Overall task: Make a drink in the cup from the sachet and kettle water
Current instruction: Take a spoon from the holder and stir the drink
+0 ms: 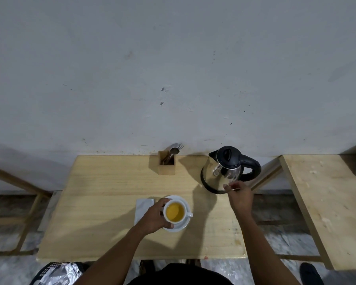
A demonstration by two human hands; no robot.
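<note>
Cup (pixel 174 212): white, upright on a white saucer (pixel 180 227) near the front middle of the wooden table (pixel 103 192), holding yellow liquid. Its small handle points right, toward the table's right edge.

Left hand (pixel 153 218): fingers wrapped around the cup's left side, thumb at the near rim; it hides that side of cup and saucer.

Left of the cup, touching the saucer: a pale flat rectangle (pixel 142 208), partly under the wrist; whether it is the sachet or a napkin cannot be told.

Behind and right of the cup: steel kettle (pixel 226 171), black lid and handle, spout pointing left.

Right hand (pixel 239 195): between cup and kettle, fingers loosely curled, pinching a thin object too small to identify.

Directly behind the cup: wooden cutlery holder (pixel 167 166) with spoon and fork.
</note>
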